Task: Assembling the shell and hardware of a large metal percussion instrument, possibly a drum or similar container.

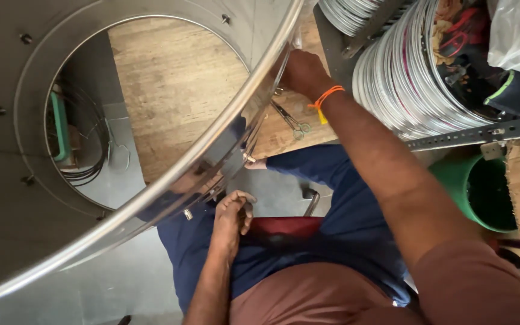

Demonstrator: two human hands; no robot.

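both hands, left hand [234, 212] and right hand [301, 72], grip closed on the steel drum [151, 180] rim.

Person's clothing, seen from the head camera.
Brown short sleeves [482, 283]; blue trousers [344, 235]; orange thread band with a yellow tag on the right wrist [325, 99]; bare forearms.

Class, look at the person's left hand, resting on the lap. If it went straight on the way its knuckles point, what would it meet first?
Probably the shiny metal drum: the left hand points up at its lower rim, though depth is unclear.
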